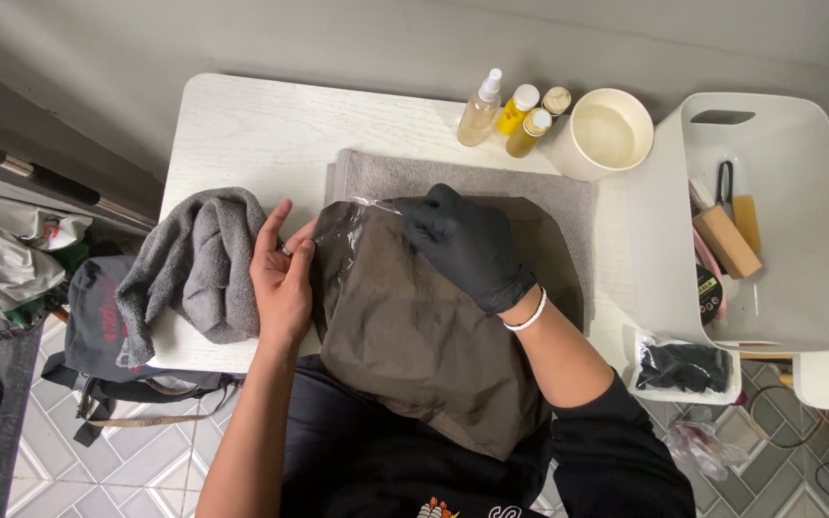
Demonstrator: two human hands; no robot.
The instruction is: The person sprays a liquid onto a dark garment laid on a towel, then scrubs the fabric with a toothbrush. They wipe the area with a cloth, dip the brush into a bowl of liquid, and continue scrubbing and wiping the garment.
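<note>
Seen from above, a person sits at a small white table (pixel 242 125). At the far left, on the tiled floor beside the table, lies a dark backpack (pixel 98 317). On the table's left part rests a crumpled grey towel (pixel 199 259), one end hanging over the front edge. Just right of it, the bare left hand (pixel 283 278) pinches the left edge of a clear plastic sleeve (pixel 343 235) between thumb and fingertips, the other fingers held out straight. The sleeve covers a folded brown cloth bag (pixel 414 336), which lies at the middle of the table on a flat grey towel (pixel 462 177) and hangs over the front edge toward the person's lap. The right hand (pixel 462 240), in a black glove, grips the sleeve's upper edge with curled fingers pressed together. Behind the towel stand a spray bottle (pixel 480 110) and small yellow bottles (pixel 520 120), then a cream round tub (pixel 609 132). At the right, a white plastic bin (pixel 798 192) holds brushes and small tools, with a tray of black gloves (pixel 683 367) in front of it.
</note>
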